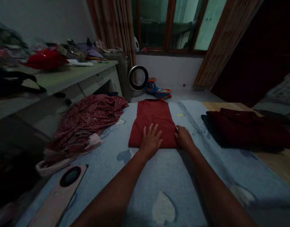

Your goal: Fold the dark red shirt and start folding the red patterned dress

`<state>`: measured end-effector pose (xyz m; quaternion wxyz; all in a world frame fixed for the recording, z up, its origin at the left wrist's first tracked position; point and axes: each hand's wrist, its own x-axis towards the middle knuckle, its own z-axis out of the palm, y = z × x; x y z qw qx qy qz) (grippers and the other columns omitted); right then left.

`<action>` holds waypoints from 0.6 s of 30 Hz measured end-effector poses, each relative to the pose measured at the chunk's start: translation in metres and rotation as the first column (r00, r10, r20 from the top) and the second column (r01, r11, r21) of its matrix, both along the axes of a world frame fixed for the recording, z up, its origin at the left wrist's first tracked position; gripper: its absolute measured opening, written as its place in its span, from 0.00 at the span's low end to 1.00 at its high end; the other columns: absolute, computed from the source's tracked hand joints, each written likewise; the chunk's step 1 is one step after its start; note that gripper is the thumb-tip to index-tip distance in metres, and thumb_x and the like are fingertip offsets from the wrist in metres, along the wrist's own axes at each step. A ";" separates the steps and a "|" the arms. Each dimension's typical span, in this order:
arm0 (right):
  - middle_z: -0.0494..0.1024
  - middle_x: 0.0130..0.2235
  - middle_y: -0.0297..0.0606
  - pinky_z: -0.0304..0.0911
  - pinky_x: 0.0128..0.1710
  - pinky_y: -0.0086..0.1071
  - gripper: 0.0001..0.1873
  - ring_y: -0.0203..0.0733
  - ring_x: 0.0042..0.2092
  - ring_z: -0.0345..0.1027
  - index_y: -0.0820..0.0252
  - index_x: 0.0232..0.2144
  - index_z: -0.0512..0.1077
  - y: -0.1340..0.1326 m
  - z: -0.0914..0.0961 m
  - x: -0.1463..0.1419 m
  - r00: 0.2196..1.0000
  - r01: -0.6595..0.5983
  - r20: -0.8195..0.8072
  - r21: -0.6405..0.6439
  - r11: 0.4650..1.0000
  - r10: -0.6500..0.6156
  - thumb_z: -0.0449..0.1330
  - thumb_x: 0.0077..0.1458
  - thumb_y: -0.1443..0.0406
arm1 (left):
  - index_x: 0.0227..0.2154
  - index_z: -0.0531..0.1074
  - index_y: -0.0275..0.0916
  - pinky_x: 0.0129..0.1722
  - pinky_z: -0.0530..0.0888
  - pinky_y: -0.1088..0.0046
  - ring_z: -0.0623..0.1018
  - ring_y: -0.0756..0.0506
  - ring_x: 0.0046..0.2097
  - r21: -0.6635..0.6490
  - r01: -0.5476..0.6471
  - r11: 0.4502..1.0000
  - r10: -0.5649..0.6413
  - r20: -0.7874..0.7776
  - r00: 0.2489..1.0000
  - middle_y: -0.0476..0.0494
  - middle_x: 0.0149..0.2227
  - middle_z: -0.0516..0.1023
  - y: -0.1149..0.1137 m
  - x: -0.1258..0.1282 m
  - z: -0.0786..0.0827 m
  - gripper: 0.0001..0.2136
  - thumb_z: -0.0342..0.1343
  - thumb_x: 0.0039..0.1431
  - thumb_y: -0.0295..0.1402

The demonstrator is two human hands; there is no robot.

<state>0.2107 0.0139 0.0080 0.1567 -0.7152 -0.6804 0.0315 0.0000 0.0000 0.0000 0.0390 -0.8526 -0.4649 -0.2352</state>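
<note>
A red shirt [155, 110] lies folded into a long flat shape on the blue bedspread, its collar end pointing away from me. My left hand [151, 138] rests flat on the near part of the shirt with the fingers spread. At the shirt's near right side, my right hand [184, 137] has its fingers bent in around the edge of the cloth. The fingertips there are partly hidden, and the room is dim.
A patterned red cloth [95, 113] is heaped at left, with a phone [62, 192] nearer me. Folded dark clothes [244, 126] are stacked at right. Beyond the bedspread [156, 179] stand a washing machine with a round open door [138, 78] and a ride-on toy [159, 90]. A cluttered counter [81, 77] runs along the left.
</note>
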 end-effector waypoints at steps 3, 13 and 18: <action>0.76 0.41 0.45 0.57 0.38 0.32 0.11 0.44 0.42 0.69 0.63 0.40 0.71 -0.017 0.003 0.016 0.995 0.017 -0.090 -0.154 0.988 -0.031 0.55 0.58 0.62 | 0.50 0.71 0.41 0.65 0.58 0.54 0.66 0.41 0.62 -0.080 0.152 0.985 -0.153 -0.003 0.988 0.43 0.60 0.70 -0.003 0.005 0.001 0.12 0.50 0.66 0.32; 0.76 0.36 0.38 0.54 0.32 0.29 0.17 0.40 0.34 0.67 0.60 0.41 0.66 -0.048 0.007 0.021 0.967 -0.095 -0.254 -0.245 0.965 0.031 0.60 0.47 0.63 | 0.63 0.60 0.41 0.66 0.54 0.52 0.59 0.36 0.67 -0.187 0.178 0.966 -0.192 -0.062 0.979 0.42 0.66 0.62 -0.007 0.008 -0.009 0.29 0.57 0.60 0.41; 0.75 0.34 0.36 0.54 0.32 0.29 0.13 0.39 0.33 0.67 0.58 0.39 0.67 -0.046 0.003 0.019 0.952 -0.114 -0.300 -0.157 0.981 0.063 0.55 0.47 0.66 | 0.62 0.61 0.41 0.65 0.55 0.53 0.60 0.37 0.66 -0.174 0.162 0.971 -0.179 -0.091 0.980 0.42 0.66 0.62 -0.003 0.010 -0.011 0.26 0.55 0.61 0.36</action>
